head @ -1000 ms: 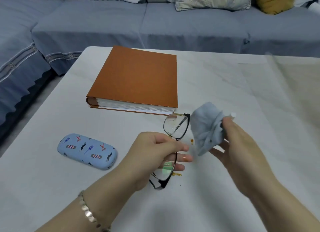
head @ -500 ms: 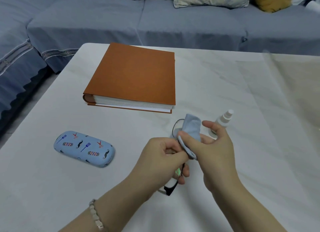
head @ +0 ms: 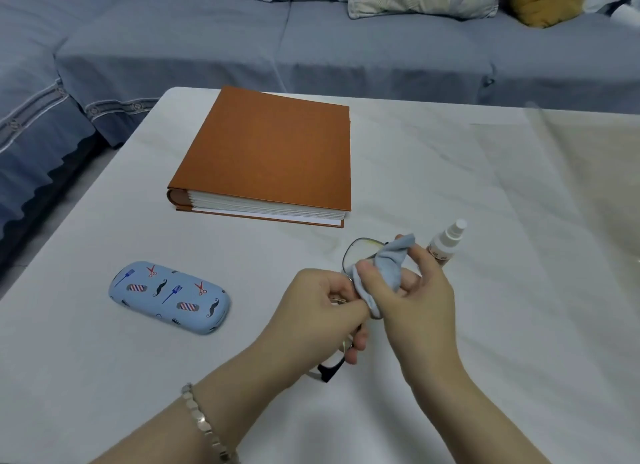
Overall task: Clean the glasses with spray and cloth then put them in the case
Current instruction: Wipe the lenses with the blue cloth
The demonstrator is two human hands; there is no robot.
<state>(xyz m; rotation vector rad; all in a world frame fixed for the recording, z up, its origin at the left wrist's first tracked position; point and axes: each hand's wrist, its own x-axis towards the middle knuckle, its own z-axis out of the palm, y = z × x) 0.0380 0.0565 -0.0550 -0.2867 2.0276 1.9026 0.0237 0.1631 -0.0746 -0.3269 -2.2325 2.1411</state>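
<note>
My left hand [head: 318, 308] grips the dark-framed glasses [head: 358, 247] above the white table; one lens rim shows above my fingers and a temple tip sticks out below. My right hand [head: 415, 290] pinches a light blue cloth [head: 389, 266] around the upper lens, thumb on the near side. A small white spray bottle [head: 446, 242] stands upright just behind my right hand. The closed blue glasses case [head: 169, 297], printed with combs, scissors and moustaches, lies on the table to the left of my hands.
A thick orange album [head: 273, 152] lies flat behind the hands. The white table [head: 519, 290] has its left edge beside a blue-grey sofa [head: 311, 48] that wraps around the back and left, with cushions on top.
My right hand brought the loosely held cloth onto the lens and now pinches it there. The spray bottle has come into full view behind it. The camera shifted slightly.
</note>
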